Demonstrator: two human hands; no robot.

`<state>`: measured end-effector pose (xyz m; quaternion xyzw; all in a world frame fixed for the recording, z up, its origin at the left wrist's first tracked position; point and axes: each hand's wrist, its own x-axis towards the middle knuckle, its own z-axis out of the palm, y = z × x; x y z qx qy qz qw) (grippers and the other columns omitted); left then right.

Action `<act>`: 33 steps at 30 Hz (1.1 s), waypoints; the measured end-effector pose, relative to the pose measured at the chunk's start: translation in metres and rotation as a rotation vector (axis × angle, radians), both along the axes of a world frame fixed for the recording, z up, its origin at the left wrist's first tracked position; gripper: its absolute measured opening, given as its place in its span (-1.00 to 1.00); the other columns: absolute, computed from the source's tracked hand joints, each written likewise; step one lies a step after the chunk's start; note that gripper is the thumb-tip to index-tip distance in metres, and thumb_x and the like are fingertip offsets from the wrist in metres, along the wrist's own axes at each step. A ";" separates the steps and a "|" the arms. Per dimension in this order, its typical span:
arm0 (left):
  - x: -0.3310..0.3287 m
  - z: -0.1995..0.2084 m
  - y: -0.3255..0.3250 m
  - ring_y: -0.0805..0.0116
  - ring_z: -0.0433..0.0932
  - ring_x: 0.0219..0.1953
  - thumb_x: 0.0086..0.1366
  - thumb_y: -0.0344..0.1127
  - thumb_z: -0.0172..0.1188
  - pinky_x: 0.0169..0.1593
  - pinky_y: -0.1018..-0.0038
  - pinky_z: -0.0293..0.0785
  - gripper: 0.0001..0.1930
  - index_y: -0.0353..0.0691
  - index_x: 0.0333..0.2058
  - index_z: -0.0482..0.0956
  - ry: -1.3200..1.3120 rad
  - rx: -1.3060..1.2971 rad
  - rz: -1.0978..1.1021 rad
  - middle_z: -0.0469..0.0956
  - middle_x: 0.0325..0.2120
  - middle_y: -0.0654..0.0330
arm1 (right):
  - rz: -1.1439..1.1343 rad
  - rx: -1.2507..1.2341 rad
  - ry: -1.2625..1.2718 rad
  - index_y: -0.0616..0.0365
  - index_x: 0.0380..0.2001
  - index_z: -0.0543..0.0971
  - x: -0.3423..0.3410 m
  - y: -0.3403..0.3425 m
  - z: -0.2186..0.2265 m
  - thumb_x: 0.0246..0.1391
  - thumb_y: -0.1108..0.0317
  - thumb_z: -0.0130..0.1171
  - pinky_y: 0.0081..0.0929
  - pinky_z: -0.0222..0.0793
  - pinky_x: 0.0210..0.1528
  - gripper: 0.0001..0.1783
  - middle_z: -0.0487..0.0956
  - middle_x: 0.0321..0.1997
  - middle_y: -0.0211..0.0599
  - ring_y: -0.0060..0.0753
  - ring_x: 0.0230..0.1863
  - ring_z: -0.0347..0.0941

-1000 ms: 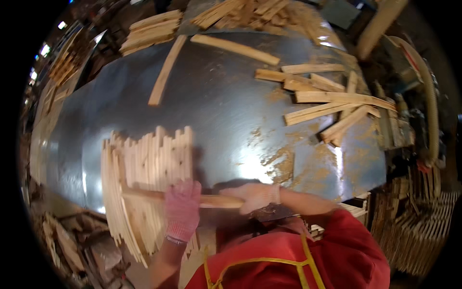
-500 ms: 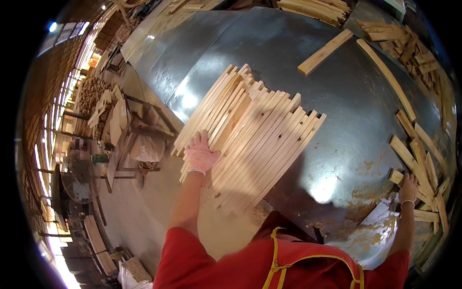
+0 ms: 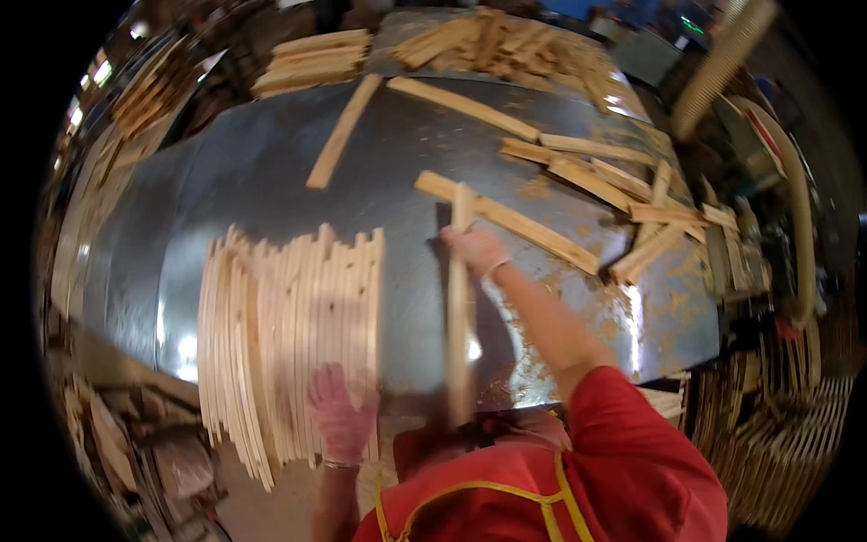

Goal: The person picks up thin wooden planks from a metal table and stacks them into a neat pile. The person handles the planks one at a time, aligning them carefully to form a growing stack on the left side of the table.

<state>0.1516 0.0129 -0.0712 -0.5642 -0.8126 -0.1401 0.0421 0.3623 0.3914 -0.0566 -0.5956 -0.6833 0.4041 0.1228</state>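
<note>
My right hand, in a light glove, is closed around a wooden strip near its far end. That strip points away from me and its near end is blurred, close to the table's front edge. To its left lies a row of pale wooden strips, side by side, their ends uneven and overhanging the edge. Over the near right part of this row my left hand rests in a pinkish glove, fingers apart. Whether it presses on the strips I cannot tell.
The dark metal table carries a lone strip at the back and a long board right of my hand. Loose boards and sawdust spread to the right. Behind stand a neat wood stack and a heap of offcuts.
My right hand has come from the loose boards at the right, bringing a strip towards the row. My left hand has shifted to the row's right side. The view has turned rightward.
</note>
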 end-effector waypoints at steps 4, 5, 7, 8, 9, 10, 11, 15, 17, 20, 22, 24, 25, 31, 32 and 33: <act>0.046 0.012 0.026 -0.19 0.27 0.46 0.08 0.06 0.54 0.54 -0.12 0.10 -0.05 -0.29 0.37 0.40 -0.167 -0.240 -0.102 0.40 0.36 -0.09 | 0.010 -0.303 0.219 0.28 0.07 0.61 -0.067 -0.100 -0.041 0.28 -0.25 0.22 -0.08 0.54 0.11 -0.28 0.74 -0.08 0.09 0.01 -0.05 0.68; 0.051 0.009 0.032 -0.18 0.27 0.45 0.04 0.05 0.55 0.53 -0.12 0.09 -0.04 -0.28 0.37 0.40 -0.133 -0.270 -0.126 0.39 0.35 -0.07 | 0.124 -0.309 0.265 0.31 0.06 0.63 -0.074 -0.118 -0.049 0.29 -0.24 0.21 -0.04 0.51 0.18 -0.28 0.72 0.00 0.18 0.10 0.05 0.65; 0.053 0.007 0.039 -0.14 0.28 0.38 -0.02 -0.12 0.52 0.47 -0.14 0.15 -0.12 -0.24 0.30 0.40 -0.016 -0.245 -0.194 0.38 0.28 0.00 | 0.259 -0.210 0.269 0.27 0.04 0.65 -0.062 -0.115 -0.049 0.24 -0.18 0.24 0.00 0.47 0.25 -0.34 0.69 0.04 0.22 0.19 0.14 0.62; 0.048 0.006 0.037 -0.14 0.31 0.35 -0.01 -0.17 0.50 0.44 -0.14 0.18 -0.17 -0.23 0.27 0.41 0.002 -0.244 -0.200 0.40 0.26 0.00 | 0.280 -0.112 0.220 0.21 0.03 0.65 -0.048 -0.102 -0.041 0.19 -0.13 0.28 -0.01 0.47 0.24 -0.39 0.68 0.02 0.17 0.18 0.11 0.61; 0.043 0.006 0.034 -0.15 0.33 0.32 -0.01 -0.21 0.48 0.41 -0.13 0.21 -0.21 -0.23 0.24 0.42 0.016 -0.237 -0.210 0.41 0.23 0.00 | 0.298 -0.012 0.161 0.15 0.03 0.65 -0.029 -0.085 -0.032 0.14 -0.08 0.32 -0.03 0.47 0.23 -0.43 0.68 -0.01 0.13 0.18 0.09 0.60; 0.040 0.001 0.030 -0.16 0.35 0.29 -0.01 -0.26 0.45 0.38 -0.13 0.24 -0.25 -0.22 0.21 0.43 0.028 -0.228 -0.214 0.42 0.21 0.00 | 0.239 0.195 0.021 0.15 -0.03 0.65 -0.007 -0.060 -0.023 0.10 0.00 0.33 -0.03 0.48 0.19 -0.49 0.68 -0.04 0.09 0.17 0.06 0.60; 0.037 -0.009 0.029 -0.18 0.34 0.32 0.03 -0.23 0.45 0.39 -0.14 0.24 -0.24 -0.24 0.24 0.44 0.049 -0.252 -0.220 0.42 0.25 -0.02 | 0.164 0.399 -0.135 0.14 -0.08 0.65 0.023 -0.033 -0.014 0.05 0.07 0.34 -0.04 0.50 0.15 -0.55 0.68 -0.08 0.06 0.15 0.03 0.61; 0.029 -0.048 0.036 -0.24 0.41 0.27 0.04 -0.27 0.44 0.34 -0.14 0.32 -0.27 -0.24 0.24 0.47 0.147 -0.114 -0.299 0.47 0.23 -0.09 | -0.095 0.628 -0.469 0.15 -0.18 0.64 0.179 0.033 -0.047 0.02 0.19 0.27 -0.01 0.55 0.03 -0.67 0.70 -0.17 0.03 0.19 -0.07 0.64; 0.023 -0.048 0.029 -0.25 0.49 0.24 0.14 -0.20 0.38 0.29 -0.14 0.42 -0.41 -0.23 0.16 0.58 0.181 -0.206 -0.232 0.54 0.18 -0.13 | 0.073 0.274 -0.510 0.14 -0.07 0.63 0.190 0.036 -0.041 0.04 0.15 0.29 0.05 0.54 0.09 -0.59 0.69 -0.11 0.10 0.21 0.01 0.63; 0.017 -0.040 0.027 -0.16 0.55 0.23 0.35 -0.11 0.25 0.28 -0.15 0.46 -0.55 -0.17 0.14 0.68 0.138 -0.536 -0.177 0.60 0.19 -0.09 | 0.228 0.050 -0.198 0.24 -0.09 0.65 0.186 -0.016 0.014 0.09 0.00 0.32 0.14 0.51 0.15 -0.48 0.70 -0.10 0.19 0.28 0.02 0.64; 0.035 -0.024 0.041 -0.14 0.58 0.20 0.34 -0.09 0.27 0.26 -0.13 0.50 -0.53 -0.15 0.16 0.68 0.216 -0.425 -0.215 0.62 0.16 -0.10 | 0.053 0.203 -0.237 0.24 -0.01 0.63 0.225 0.008 0.033 0.11 -0.02 0.29 0.10 0.51 0.16 -0.44 0.69 -0.08 0.19 0.29 0.05 0.63; 0.040 -0.052 0.051 -0.15 0.60 0.19 0.30 -0.05 0.30 0.24 -0.14 0.54 -0.48 -0.15 0.18 0.68 0.190 -0.112 -0.300 0.62 0.16 -0.14 | -0.384 0.409 -0.258 0.19 0.09 0.60 0.276 0.027 0.026 0.09 0.01 0.33 0.06 0.51 0.21 -0.40 0.68 -0.02 0.18 0.27 0.11 0.61; 0.040 -0.094 0.058 -0.18 0.60 0.20 0.27 -0.03 0.33 0.23 -0.14 0.56 -0.44 -0.15 0.19 0.67 0.113 0.153 -0.373 0.62 0.16 -0.17 | -0.743 0.543 -0.267 0.14 0.14 0.59 0.321 0.044 0.005 0.06 0.04 0.40 0.03 0.51 0.25 -0.37 0.67 0.01 0.18 0.24 0.16 0.60; 0.109 -0.005 0.133 -0.21 0.63 0.20 0.26 0.10 0.40 0.19 -0.19 0.63 -0.36 -0.15 0.22 0.68 -0.116 0.018 -0.631 0.61 0.15 -0.27 | -1.326 0.125 0.494 0.30 0.12 0.57 0.458 0.094 -0.058 0.15 0.27 0.42 0.07 0.62 0.04 -0.47 0.68 0.03 0.08 0.11 0.07 0.67; 0.108 -0.018 0.131 -0.19 0.65 0.17 0.30 0.12 0.40 0.19 -0.20 0.62 -0.38 -0.14 0.21 0.69 -0.159 -0.005 -0.619 0.63 0.13 -0.27 | -1.294 0.040 0.825 0.31 0.14 0.54 0.459 0.096 -0.073 0.17 0.30 0.42 0.06 0.65 0.00 -0.47 0.68 0.04 0.05 0.08 0.07 0.69; 0.100 -0.021 0.112 -0.17 0.68 0.14 0.34 0.14 0.40 0.19 -0.20 0.62 -0.40 -0.13 0.20 0.70 -0.176 -0.040 -0.535 0.65 0.11 -0.26 | -1.213 -0.083 1.088 0.32 0.19 0.48 0.412 0.107 -0.053 0.24 0.38 0.37 -0.07 0.69 -0.15 -0.49 0.67 0.01 -0.04 -0.05 -0.01 0.70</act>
